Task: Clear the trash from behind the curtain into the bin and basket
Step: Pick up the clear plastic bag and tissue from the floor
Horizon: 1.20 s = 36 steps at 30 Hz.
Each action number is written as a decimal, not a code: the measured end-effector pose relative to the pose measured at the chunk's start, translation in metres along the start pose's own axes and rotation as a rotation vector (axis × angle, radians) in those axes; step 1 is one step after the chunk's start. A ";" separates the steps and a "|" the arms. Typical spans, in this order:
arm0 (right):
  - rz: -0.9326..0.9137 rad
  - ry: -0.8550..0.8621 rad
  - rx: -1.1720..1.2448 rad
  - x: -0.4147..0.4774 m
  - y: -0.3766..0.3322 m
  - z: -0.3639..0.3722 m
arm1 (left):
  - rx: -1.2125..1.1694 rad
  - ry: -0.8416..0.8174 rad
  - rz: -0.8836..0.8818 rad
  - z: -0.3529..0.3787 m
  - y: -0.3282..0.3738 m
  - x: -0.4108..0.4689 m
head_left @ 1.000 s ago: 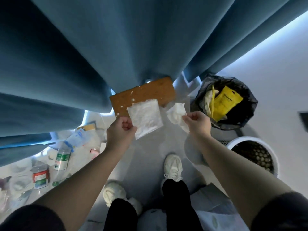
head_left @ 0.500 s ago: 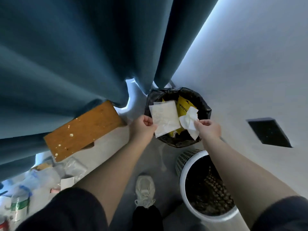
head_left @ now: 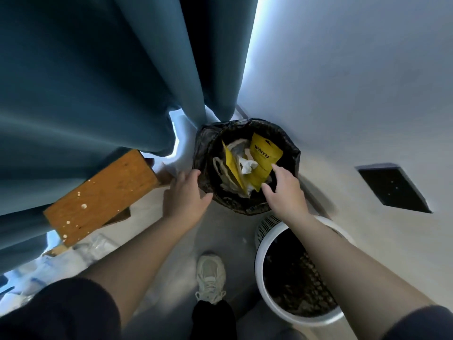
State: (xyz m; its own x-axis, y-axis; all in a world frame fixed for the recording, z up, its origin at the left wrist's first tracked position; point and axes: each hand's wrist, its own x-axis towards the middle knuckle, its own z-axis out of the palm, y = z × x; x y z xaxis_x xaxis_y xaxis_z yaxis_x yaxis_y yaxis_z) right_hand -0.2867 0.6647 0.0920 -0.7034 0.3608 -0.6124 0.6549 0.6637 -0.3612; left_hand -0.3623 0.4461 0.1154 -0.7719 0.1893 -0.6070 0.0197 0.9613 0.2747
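Note:
A bin lined with a black bag (head_left: 293,153) stands on the floor by the wall, at the foot of the blue curtain (head_left: 98,82). Inside it lie yellow packets (head_left: 263,153), a crumpled white tissue (head_left: 247,165) and pale wrappers. My left hand (head_left: 186,197) hovers at the bin's left rim, fingers spread, holding nothing. My right hand (head_left: 284,190) is over the bin's near right edge, fingers relaxed and empty. A white perforated basket (head_left: 263,229) stands just below the bin, under my right forearm.
A wooden board (head_left: 100,195) with white specks pokes out from under the curtain on the left. Plastic bags and wrappers (head_left: 56,263) lie on the floor at lower left. My shoe (head_left: 210,276) is below centre. A dark vent (head_left: 392,190) sits in the wall at right.
Both hands carried a flat white wrapper and a tissue over the bin and let them go; they now lie inside. The view has swung right toward the bin.

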 end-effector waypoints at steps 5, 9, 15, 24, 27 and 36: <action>-0.132 -0.028 -0.281 -0.026 -0.015 0.001 | 0.242 0.072 0.081 -0.008 -0.025 -0.024; -0.221 -0.020 -0.408 -0.043 -0.030 0.011 | 0.308 0.074 0.056 -0.006 -0.048 -0.041; -0.344 -0.054 -0.527 -0.083 -0.064 0.047 | 0.310 0.047 0.037 -0.001 -0.096 -0.084; -0.477 -0.245 -0.605 -0.182 -0.150 0.195 | 0.194 0.001 -0.059 0.023 -0.242 -0.192; -0.501 -0.346 -0.635 -0.191 -0.173 0.285 | 0.197 0.051 -0.121 0.063 -0.320 -0.210; -0.561 -0.369 -0.669 -0.162 -0.197 0.493 | 0.109 0.118 -0.358 0.200 -0.501 -0.173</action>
State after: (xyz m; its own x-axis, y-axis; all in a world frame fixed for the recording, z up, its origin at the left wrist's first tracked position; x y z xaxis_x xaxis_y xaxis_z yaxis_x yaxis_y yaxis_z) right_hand -0.1651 0.1528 -0.0841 -0.6611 -0.2786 -0.6966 -0.1265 0.9566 -0.2625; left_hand -0.1117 -0.0279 -0.0663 -0.8101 -0.1797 -0.5581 -0.2012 0.9793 -0.0233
